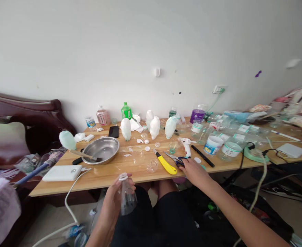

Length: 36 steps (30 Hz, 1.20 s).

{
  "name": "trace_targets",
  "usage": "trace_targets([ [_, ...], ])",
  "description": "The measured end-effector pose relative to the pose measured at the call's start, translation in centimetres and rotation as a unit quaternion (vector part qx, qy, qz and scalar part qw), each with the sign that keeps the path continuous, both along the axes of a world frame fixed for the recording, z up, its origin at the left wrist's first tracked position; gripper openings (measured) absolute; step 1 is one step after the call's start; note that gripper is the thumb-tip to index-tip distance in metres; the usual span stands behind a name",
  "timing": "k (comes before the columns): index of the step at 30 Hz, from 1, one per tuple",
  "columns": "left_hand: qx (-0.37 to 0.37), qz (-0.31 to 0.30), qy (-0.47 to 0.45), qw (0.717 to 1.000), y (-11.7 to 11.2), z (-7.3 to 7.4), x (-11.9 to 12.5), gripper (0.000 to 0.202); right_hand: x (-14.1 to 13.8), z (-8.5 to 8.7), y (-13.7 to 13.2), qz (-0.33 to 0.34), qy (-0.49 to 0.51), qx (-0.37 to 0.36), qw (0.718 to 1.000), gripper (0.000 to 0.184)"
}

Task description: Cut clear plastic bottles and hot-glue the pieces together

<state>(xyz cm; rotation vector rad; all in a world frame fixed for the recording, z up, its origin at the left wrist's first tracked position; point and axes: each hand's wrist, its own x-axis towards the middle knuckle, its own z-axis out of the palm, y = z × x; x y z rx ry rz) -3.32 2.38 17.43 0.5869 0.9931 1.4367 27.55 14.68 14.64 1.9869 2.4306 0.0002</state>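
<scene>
My left hand [115, 190] is closed around a cut-off clear plastic bottle top [127, 199], held above my lap at the table's front edge. Its neck points up and its wide cut end faces down. On the table, my right hand [192, 169] has its fingers at the dark handles of a pair of scissors [175, 157], whose blades point left and away from me. Just left of the scissors lies a yellow-handled knife [166, 164]. A white glue gun [186, 145] and a black marker [202, 156] are beyond my right hand.
Several white-covered bulb shapes [154, 127] stand mid-table. A steel bowl [102, 151] with a brush [86, 156] across its rim and a white power bank [62, 173] are at left. Clear bottles [230, 147] and a paper-labelled cup [213, 145] crowd the right.
</scene>
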Motion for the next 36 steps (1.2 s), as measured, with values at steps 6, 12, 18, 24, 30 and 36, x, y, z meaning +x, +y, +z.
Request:
trace_targets([
  [6,0.048,0.004,0.091,0.995,0.5,0.2,0.5,0.040,-0.2,-0.1,3.0,0.011,-0.028,-0.040,0.999,0.020],
  [12,0.080,-0.011,0.113,0.990,0.4,0.8,0.2,0.039,2.8,1.9,-0.3,-0.016,-0.038,-0.030,0.999,0.023],
  [18,0.065,-0.017,0.188,0.980,-0.1,0.9,0.4,0.041,5.7,2.3,-9.6,0.009,0.268,0.019,0.963,0.028],
  [24,0.091,-0.045,0.270,0.957,-0.4,1.7,1.1,0.038,-0.4,3.4,-12.8,0.141,0.231,0.126,0.954,0.039],
  [30,0.035,-0.073,0.185,0.979,-0.4,0.2,1.2,0.041,-4.0,5.1,-11.1,0.185,0.112,0.190,0.958,0.034],
  [36,0.034,-0.085,0.196,0.976,-0.7,0.8,1.9,0.044,-4.2,6.9,-11.5,0.178,0.131,0.174,0.960,0.033],
])
